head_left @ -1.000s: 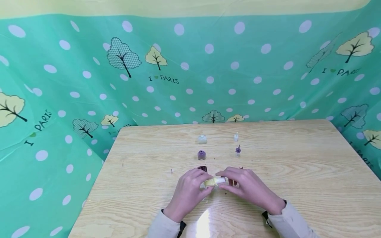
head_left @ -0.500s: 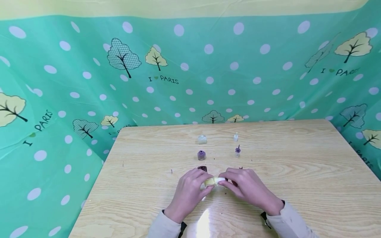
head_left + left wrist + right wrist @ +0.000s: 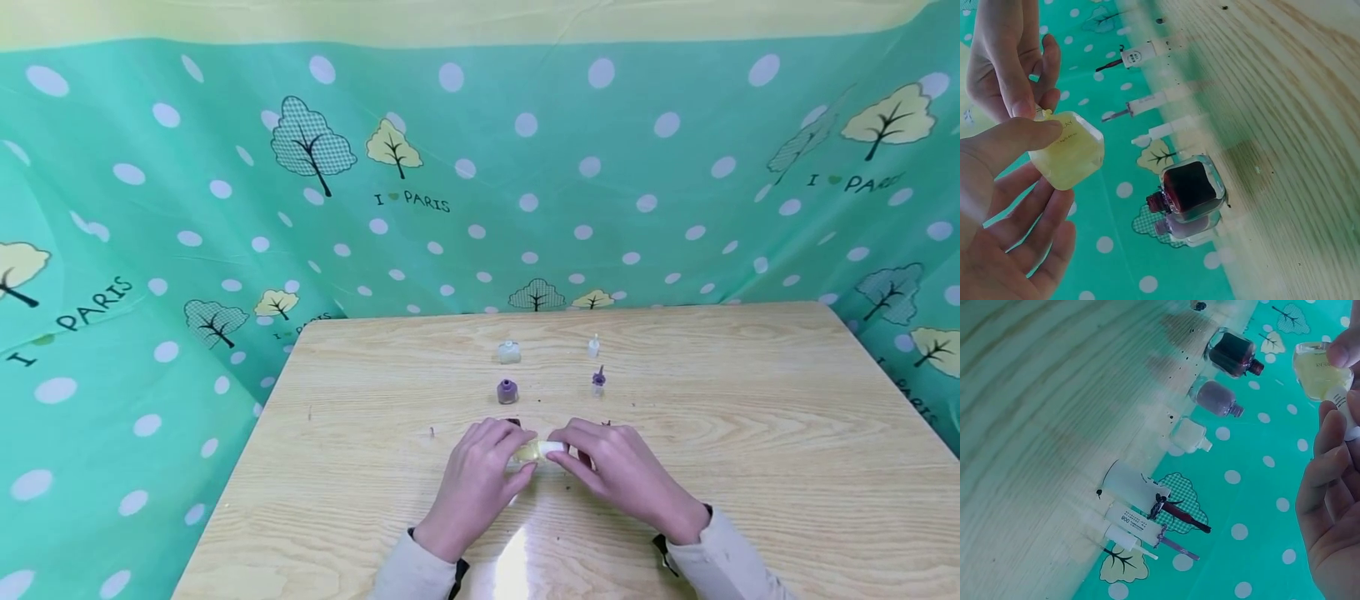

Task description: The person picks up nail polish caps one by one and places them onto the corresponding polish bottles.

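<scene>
In the head view, my left hand [image 3: 480,483] and right hand [image 3: 618,471] meet near the middle of the table. Between my left thumb and fingers I hold a square glass bottle of yellow nail polish [image 3: 1072,153], tilted sideways with its neck toward my right hand. My right fingers pinch the white cap [image 3: 1340,403] at the bottle's neck; the joint between them is partly covered by fingers. Just beyond my left hand stands a dark red nail polish bottle [image 3: 1232,353], uncapped.
Behind it stand uncapped purple [image 3: 507,392] and whitish [image 3: 509,353] polish bottles. To their right, brush caps stand with brushes upward: dark red [image 3: 1132,481], purple [image 3: 1132,524] and white [image 3: 1121,537]. Small dark specks dot the wooden table [image 3: 750,467]. A green patterned cloth [image 3: 480,150] hangs behind.
My right fingers, spread wider around the white cap a second ago, have closed in on it and shifted their grip. The left hand and yellow bottle have barely moved.
</scene>
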The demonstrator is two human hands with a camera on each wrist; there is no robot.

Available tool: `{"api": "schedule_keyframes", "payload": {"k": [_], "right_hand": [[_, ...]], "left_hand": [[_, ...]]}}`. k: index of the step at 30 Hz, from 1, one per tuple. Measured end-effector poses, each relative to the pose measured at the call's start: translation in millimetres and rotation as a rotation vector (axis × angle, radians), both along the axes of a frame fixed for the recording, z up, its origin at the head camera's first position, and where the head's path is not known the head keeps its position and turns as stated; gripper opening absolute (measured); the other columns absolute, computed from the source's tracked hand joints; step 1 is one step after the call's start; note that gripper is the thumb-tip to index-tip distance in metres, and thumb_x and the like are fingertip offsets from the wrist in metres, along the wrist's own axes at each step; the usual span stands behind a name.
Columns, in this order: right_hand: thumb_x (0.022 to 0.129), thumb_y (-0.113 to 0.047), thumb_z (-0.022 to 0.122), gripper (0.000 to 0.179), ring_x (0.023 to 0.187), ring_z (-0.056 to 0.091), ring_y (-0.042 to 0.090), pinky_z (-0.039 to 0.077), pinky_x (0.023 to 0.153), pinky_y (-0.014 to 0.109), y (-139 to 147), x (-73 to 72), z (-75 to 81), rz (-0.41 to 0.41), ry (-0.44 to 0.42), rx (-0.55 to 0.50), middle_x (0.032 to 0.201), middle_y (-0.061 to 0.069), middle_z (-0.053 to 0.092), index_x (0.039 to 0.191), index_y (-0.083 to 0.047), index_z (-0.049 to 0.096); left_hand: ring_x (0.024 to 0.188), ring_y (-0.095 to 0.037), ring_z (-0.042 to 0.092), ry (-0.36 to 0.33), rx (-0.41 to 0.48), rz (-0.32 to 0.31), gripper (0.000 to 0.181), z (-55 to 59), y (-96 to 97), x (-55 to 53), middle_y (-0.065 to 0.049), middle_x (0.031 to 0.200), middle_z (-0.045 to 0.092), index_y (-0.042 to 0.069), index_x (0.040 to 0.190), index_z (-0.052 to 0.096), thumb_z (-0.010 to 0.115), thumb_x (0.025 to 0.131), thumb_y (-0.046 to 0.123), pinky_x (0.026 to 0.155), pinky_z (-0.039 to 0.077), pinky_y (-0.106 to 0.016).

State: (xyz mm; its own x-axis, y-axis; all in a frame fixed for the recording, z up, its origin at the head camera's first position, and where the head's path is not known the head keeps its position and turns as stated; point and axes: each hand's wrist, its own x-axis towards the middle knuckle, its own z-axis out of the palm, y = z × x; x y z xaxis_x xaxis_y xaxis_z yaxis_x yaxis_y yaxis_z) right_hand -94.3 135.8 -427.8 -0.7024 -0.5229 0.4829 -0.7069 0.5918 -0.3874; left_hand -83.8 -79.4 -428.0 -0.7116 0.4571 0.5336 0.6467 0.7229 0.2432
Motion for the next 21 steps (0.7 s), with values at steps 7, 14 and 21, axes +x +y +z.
{"api": "schedule_keyframes", "payload": {"k": [7,14,21], "right_hand": [[0.089,-0.021,0.075,0.009,0.061,0.044,-0.010,0.036,0.050,0.006,-1.6,0.5,1.4,-0.015,0.003,0.003,0.077,-0.016,0.062,0.097,-0.017,0.074],[0.091,-0.023,0.072,0.010,0.065,0.046,-0.008,0.039,0.052,0.008,-0.7,1.4,2.8,-0.003,-0.035,-0.040,0.080,-0.020,0.059,0.101,-0.020,0.073],[0.091,-0.023,0.073,0.012,0.070,0.050,-0.007,0.043,0.056,0.009,0.7,2.3,3.4,0.001,-0.032,-0.058,0.083,-0.020,0.061,0.103,-0.022,0.071]], "left_hand": [[0.092,-0.010,0.065,-0.006,0.025,-0.013,0.033,1.8,-1.5,1.4,0.004,0.098,0.071,0.014,0.105,0.074,0.086,0.075,0.018,0.085,0.055,-0.024],[0.090,-0.010,0.066,-0.001,0.064,-0.032,0.031,1.7,-3.0,1.4,0.004,0.097,0.071,0.013,0.103,0.074,0.085,0.074,0.016,0.084,0.055,-0.023],[0.092,-0.011,0.067,-0.020,0.089,-0.029,0.032,1.6,-4.6,2.1,0.002,0.098,0.072,0.013,0.104,0.074,0.085,0.074,0.016,0.086,0.056,-0.026]]}}
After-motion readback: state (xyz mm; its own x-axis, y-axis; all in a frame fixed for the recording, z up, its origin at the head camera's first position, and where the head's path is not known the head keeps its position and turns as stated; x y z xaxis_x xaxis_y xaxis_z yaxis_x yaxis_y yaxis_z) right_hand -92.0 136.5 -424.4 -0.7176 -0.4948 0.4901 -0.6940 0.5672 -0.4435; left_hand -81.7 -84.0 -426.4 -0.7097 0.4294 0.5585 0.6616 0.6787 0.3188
